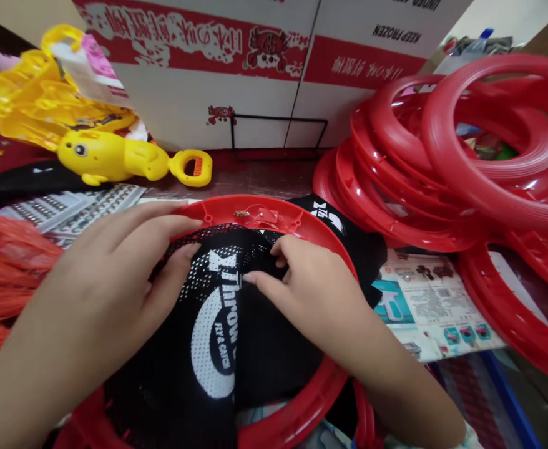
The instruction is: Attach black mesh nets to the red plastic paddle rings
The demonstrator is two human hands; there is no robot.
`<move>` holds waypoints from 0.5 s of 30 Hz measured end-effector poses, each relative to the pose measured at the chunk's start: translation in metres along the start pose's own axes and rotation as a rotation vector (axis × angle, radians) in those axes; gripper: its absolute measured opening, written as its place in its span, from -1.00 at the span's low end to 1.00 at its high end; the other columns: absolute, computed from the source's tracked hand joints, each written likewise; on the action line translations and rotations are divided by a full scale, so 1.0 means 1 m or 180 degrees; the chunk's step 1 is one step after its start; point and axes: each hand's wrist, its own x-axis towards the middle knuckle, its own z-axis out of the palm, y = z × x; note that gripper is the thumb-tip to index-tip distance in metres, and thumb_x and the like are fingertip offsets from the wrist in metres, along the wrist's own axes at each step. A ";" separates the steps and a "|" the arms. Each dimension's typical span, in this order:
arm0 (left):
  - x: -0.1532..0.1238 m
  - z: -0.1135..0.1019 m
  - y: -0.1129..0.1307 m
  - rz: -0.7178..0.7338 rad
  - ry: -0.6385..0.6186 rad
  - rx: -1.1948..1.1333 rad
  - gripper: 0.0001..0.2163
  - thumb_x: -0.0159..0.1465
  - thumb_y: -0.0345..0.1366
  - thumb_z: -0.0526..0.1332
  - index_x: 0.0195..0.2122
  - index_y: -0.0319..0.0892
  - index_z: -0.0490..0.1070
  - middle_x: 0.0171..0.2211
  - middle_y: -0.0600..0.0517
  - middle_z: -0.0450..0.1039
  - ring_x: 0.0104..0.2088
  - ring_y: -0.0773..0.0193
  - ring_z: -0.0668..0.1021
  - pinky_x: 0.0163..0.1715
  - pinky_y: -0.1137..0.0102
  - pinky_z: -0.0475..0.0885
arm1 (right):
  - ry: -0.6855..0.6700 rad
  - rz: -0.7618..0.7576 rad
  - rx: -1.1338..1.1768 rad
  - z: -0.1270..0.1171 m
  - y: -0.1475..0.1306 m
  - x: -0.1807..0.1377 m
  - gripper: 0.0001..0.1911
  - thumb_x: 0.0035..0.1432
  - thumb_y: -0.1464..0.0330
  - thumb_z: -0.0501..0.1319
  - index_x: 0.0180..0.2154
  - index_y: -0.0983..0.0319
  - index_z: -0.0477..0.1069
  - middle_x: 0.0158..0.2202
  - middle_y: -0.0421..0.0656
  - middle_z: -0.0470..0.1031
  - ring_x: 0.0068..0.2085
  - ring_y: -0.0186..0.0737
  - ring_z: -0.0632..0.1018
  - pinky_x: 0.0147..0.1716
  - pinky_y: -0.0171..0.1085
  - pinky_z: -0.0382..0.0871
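Observation:
A black mesh fabric disc (171,349) with white "Throw" lettering lies folded over a red plastic ring (297,408). A small part with a wire and a spring (255,215) sits in the ring's channel at the far side. My left hand (119,274) is closed at the mesh's left edge, thumb on the fabric and fingers reaching over the ring's rim. On the folded layer, my right hand (314,293) has its fingers curled at the fabric and its thumb at the fold line. More black printed fabric (365,243) lies under the ring's right side.
Red plastic rings (494,193) are piled at the right, over a printed card (424,305). A white and red carton (185,106) stands behind a black wire frame (278,118). Yellow duck-shaped toys (100,156) and an orange plastic bag (12,274) lie at the left.

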 end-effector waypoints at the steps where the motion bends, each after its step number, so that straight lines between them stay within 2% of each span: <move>1: -0.004 -0.002 0.003 -0.0078 0.0069 0.0025 -0.74 0.35 -0.13 -0.01 -0.03 -0.04 0.34 0.03 -0.02 0.41 0.06 0.03 0.47 0.12 0.09 0.36 | 0.0146 0.0001 -0.0149 0.002 0.000 -0.001 -0.66 0.17 0.15 0.26 -0.20 0.31 0.45 -0.28 -0.06 0.57 -0.29 -0.08 0.57 -0.40 -0.23 0.29; 4: -0.013 -0.004 0.012 -0.0218 0.0182 0.0059 -0.74 0.36 -0.13 -0.04 -0.01 0.00 0.30 0.05 0.01 0.38 0.05 0.02 0.47 0.11 0.07 0.35 | 0.0298 -0.0202 -0.0439 0.008 0.000 -0.002 -0.64 0.20 0.19 0.24 -0.14 0.36 0.43 -0.24 0.02 0.54 -0.21 0.00 0.55 -0.32 -0.19 0.32; 8: -0.018 -0.006 0.015 -0.0285 0.0119 -0.0125 -0.78 0.35 -0.15 0.01 -0.04 -0.05 0.27 -0.02 -0.07 0.39 0.03 0.00 0.45 0.08 0.05 0.35 | 0.0015 -0.0632 -0.0147 0.009 0.001 -0.001 -0.84 0.26 0.32 0.17 -0.26 0.29 0.44 -0.25 -0.06 0.52 -0.20 -0.11 0.52 -0.26 -0.22 0.29; 11: -0.022 -0.002 0.010 -0.0539 -0.0244 -0.0362 -0.72 0.34 -0.13 0.00 0.02 -0.08 0.20 -0.01 -0.15 0.36 0.06 -0.07 0.42 0.06 -0.01 0.33 | -0.0107 -0.0542 0.0499 0.005 0.002 -0.001 -0.86 0.27 0.42 0.09 -0.33 0.26 0.39 -0.30 -0.13 0.52 -0.30 -0.24 0.49 -0.35 -0.28 0.25; 15: -0.027 0.010 -0.006 -0.0742 -0.0910 -0.0618 -0.65 0.33 -0.10 0.00 0.08 -0.10 0.18 0.03 -0.19 0.36 0.05 -0.13 0.44 0.04 -0.09 0.33 | -0.0205 -0.0313 0.0977 0.004 0.002 0.002 -0.85 0.20 0.50 0.06 -0.25 0.26 0.38 -0.32 -0.15 0.53 -0.33 -0.26 0.48 -0.35 -0.29 0.24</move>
